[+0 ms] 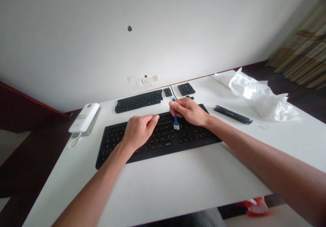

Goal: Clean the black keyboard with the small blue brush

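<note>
A black keyboard base (163, 152), stripped of its keycaps, lies across the white table. My right hand (191, 111) pinches a small blue cleaning brush (175, 120) by its handle. White bristles point down at the right-middle part of the base, and I cannot tell whether they touch it. My left hand (139, 130) is closed above the left-middle of the base, thumb along the curled fingers. Whatever it may hold is hidden. Behind the base, black keycaps (139, 100) lie grouped in rows, with a number-pad group (186, 89) and a small cluster (167, 92) beside them.
At the left edge of the white table (183, 186) lies a white power bank (85, 117) with a cable loop. A black slim bundle (233, 114) rests at right, near crumpled white plastic wrapping (262, 96). The wall with sockets (150, 79) stands behind.
</note>
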Demonstrator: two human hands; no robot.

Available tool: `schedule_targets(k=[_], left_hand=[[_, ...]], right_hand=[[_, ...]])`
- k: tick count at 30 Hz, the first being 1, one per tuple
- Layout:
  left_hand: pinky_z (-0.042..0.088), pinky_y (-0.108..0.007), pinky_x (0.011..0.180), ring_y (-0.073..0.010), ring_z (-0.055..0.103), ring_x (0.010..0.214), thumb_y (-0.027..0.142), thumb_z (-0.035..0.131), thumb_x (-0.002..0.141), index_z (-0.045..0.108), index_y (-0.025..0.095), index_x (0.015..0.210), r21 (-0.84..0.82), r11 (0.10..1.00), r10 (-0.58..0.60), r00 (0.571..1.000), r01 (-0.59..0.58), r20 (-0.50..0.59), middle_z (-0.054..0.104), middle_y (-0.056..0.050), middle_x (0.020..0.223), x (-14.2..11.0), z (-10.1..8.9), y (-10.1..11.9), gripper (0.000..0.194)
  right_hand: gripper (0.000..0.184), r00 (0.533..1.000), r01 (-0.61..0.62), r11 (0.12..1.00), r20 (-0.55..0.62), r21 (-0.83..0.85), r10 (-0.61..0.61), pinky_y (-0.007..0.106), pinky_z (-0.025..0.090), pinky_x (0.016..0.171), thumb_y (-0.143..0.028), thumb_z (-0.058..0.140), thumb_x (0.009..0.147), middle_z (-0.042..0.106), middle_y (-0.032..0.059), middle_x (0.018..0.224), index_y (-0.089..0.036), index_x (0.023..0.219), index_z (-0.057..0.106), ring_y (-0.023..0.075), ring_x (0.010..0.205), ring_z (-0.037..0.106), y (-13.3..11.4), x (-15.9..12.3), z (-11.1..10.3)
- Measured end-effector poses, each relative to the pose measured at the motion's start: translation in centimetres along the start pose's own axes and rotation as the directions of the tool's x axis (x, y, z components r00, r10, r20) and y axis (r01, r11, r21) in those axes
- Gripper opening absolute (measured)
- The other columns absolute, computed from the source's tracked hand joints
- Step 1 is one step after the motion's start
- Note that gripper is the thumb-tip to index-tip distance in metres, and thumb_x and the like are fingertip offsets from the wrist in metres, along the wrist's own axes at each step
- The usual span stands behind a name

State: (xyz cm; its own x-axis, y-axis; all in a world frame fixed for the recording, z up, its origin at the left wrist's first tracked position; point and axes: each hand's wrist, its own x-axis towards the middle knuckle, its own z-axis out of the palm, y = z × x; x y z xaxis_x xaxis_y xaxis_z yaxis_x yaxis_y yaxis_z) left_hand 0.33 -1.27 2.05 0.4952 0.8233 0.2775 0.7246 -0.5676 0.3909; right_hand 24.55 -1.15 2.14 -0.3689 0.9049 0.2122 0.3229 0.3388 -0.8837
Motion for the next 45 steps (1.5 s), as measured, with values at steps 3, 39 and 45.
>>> schedule_targets(k=[3, 39, 45], left_hand=[[0.02, -0.032, 0.058, -0.0119, 0.029, 0.049, 0.052, 0.045, 0.105, 0.045, 0.019, 0.057, 0.019, 0.999, -0.052, 0.999, 0.051, 0.018, 0.038, 0.002, 0.049, 0.1, 0.3, -0.4, 0.058], [0.017, -0.032, 0.057, -0.0118, 0.025, 0.049, 0.053, 0.048, 0.102, 0.037, 0.018, 0.056, 0.037, 0.997, -0.065, 0.997, 0.063, 0.039, 0.034, 0.003, 0.048, 0.1, 0.8, -0.6, 0.059], [0.016, -0.032, 0.057, -0.0117, 0.026, 0.048, 0.053, 0.047, 0.103, 0.038, 0.018, 0.056, 0.04, 0.997, -0.07, 0.996, 0.068, 0.048, 0.034, 0.003, 0.048, 0.1, 0.8, -0.6, 0.059]], right_hand=[[0.065, 0.999, -0.008, 1.0, 0.044, -0.009, 0.009, 0.027, 0.032, 0.055, -0.071, 0.045, 0.101, 0.047, -0.0027, 0.057, -0.016, 0.072, 0.064, 0.0109, 0.053, 0.041, 0.0, 0.0, 0.1], [0.062, 0.959, -0.002, 0.992, -0.282, -0.129, -0.035, 0.031, 0.033, 0.063, -0.063, 0.041, 0.105, 0.047, -0.001, 0.059, -0.018, 0.063, 0.05, 0.0127, 0.059, 0.041, 1.0, 0.3, 0.0], [0.062, 0.959, -0.015, 0.991, -0.281, -0.132, -0.023, 0.031, 0.032, 0.063, -0.063, 0.041, 0.105, 0.046, -0.0014, 0.059, -0.019, 0.063, 0.049, 0.013, 0.059, 0.041, 0.8, 0.2, 0.1]])
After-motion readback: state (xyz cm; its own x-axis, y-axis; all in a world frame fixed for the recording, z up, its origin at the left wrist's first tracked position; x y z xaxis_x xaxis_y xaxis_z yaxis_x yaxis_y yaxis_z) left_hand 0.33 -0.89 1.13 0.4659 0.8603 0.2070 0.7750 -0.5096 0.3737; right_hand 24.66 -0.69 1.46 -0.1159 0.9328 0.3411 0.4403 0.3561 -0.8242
